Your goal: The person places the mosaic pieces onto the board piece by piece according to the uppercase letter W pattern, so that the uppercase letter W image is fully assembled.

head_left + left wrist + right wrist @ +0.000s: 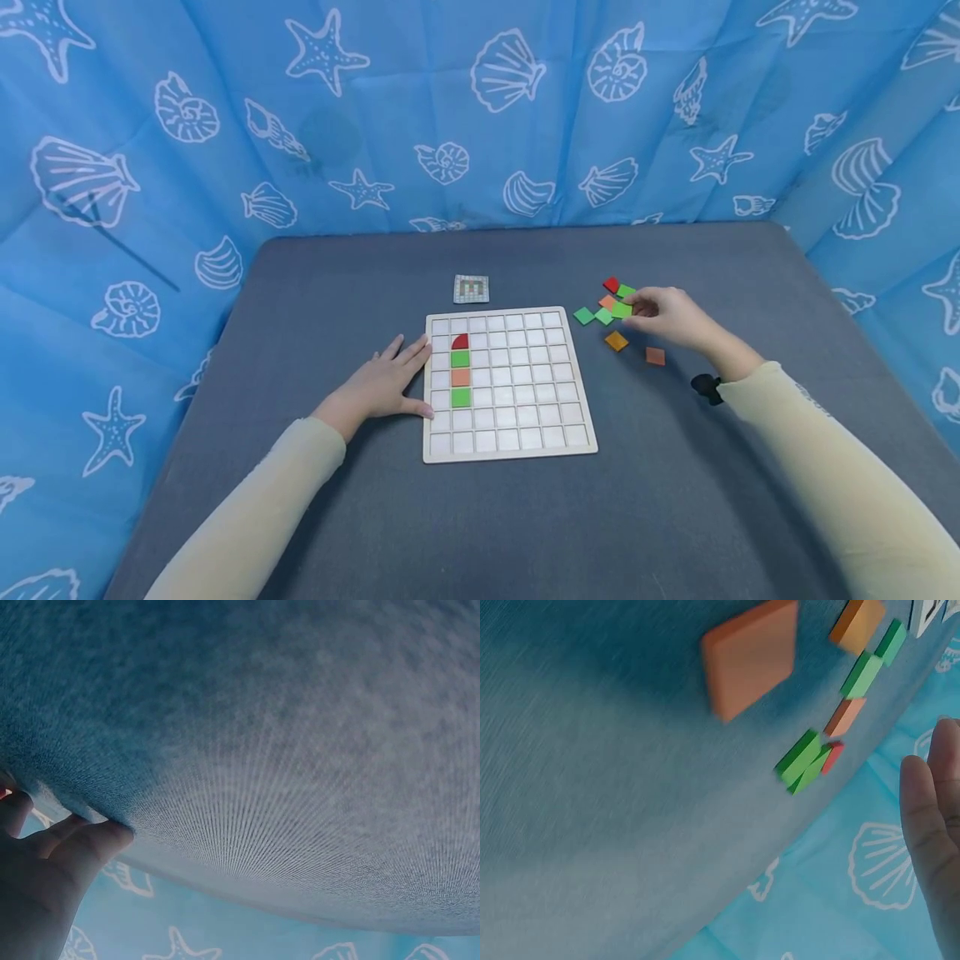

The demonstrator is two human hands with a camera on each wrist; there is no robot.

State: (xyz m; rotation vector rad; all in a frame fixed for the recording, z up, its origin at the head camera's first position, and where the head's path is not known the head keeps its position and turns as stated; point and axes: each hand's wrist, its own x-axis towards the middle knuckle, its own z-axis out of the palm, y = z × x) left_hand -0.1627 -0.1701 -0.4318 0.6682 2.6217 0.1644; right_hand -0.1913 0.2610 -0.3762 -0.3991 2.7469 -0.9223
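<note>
A white grid board (512, 454) lies flat on the table. Its second column from the left holds a red rounded tile (461, 342), a green tile (460, 358), an orange tile (461, 377) and a lower green tile (461, 397). My left hand (382, 383) is spread against the board's left edge. To the board's right, my right hand (667, 315) is over a loose green tile (621, 310), fingers bent slightly. In the right wrist view its fingers (922, 817) look apart from the tiles, and I see nothing held.
Around the right hand lie a red tile (611, 284), several green tiles, a yellow-orange tile (617, 340) and a separate orange tile (655, 356). A small pattern card (471, 288) lies behind the board. The blue shell-print curtain (420, 108) hangs along the table's far edge.
</note>
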